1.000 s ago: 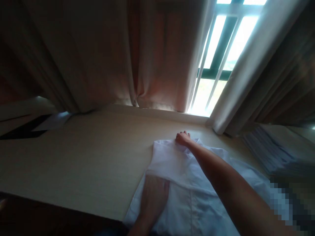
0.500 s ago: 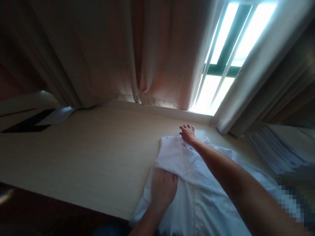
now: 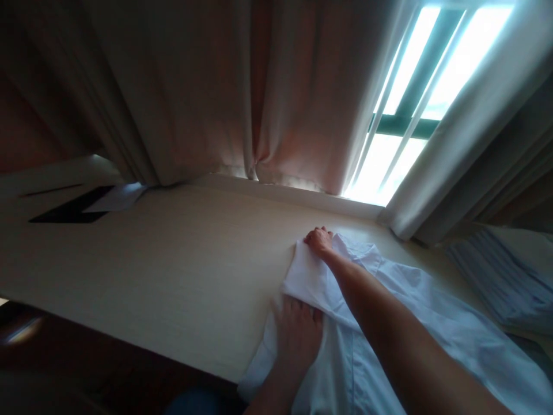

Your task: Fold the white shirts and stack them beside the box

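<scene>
1. Presently, the right hand (image 3: 318, 239) has its fingers bent over the far edge of the white garment (image 3: 432, 305); whether they pinch or merely press cannot be told.
2. The left hand (image 3: 300, 334) lies palm down, fingers extended to the lower edge of a folded-over panel (image 3: 306, 276). Fingertips hidden or blurred; grip undetermined.
3. Garment located on the pale table (image 3: 173, 271), at its right portion, near side reaching the table's front edge.
4. Done, as judged: one panel laid over at the left, its outer edge fairly straight.
5. Outstanding, as judged: the wider right portion lies loose and creased, not yet folded.
6. Beyond the garment, right: a layered pale stack (image 3: 501, 276). Far left: a white sheet (image 3: 114, 199) overlapping a flat black item (image 3: 64, 210).
</scene>
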Demonstrator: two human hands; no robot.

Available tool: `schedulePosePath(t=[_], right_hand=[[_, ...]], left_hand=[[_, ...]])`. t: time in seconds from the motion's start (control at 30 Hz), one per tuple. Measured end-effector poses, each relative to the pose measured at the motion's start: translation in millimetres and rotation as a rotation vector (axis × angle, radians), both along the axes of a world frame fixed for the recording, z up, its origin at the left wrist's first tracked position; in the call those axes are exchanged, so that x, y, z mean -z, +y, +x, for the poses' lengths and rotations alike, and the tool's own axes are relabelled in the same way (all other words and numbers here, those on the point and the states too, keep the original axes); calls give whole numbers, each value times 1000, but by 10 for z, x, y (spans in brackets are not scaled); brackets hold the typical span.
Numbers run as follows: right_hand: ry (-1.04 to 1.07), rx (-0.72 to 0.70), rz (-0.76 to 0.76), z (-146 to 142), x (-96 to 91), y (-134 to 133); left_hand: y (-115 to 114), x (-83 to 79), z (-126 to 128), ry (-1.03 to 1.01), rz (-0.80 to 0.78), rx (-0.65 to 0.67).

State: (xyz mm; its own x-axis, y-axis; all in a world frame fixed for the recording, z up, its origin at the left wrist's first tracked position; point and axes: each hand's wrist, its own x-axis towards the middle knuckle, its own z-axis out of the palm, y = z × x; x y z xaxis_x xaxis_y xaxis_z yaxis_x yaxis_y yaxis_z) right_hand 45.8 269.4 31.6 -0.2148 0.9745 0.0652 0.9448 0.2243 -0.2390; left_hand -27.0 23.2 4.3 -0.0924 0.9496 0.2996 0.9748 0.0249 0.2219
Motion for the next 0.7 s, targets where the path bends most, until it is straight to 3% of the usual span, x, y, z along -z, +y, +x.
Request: schedulePosePath(t=[0.17, 0.27, 0.33, 0.4, 0.5, 0.6, 0.7], right_hand=[[48, 46, 30, 12, -21, -28], [62, 52, 53, -25, -143, -87], [90, 30, 109, -28, -259, -282], [175, -61, 191, 27, -350, -701], [338, -301, 198, 263, -323, -1719], [352, -430, 46, 658, -87, -2761], [239, -403, 31, 1090, 148, -3332]], left_hand=[[-206, 57, -117, -8, -39, 14], [-379, 103, -262, 17, -72, 47], [-454, 114, -340, 42, -101, 71], [-473, 115, -372, 61, -124, 74], [-427, 115, -350, 74, -131, 44], [-379, 114, -315, 73, -146, 26], [-391, 106, -304, 78, -166, 26]])
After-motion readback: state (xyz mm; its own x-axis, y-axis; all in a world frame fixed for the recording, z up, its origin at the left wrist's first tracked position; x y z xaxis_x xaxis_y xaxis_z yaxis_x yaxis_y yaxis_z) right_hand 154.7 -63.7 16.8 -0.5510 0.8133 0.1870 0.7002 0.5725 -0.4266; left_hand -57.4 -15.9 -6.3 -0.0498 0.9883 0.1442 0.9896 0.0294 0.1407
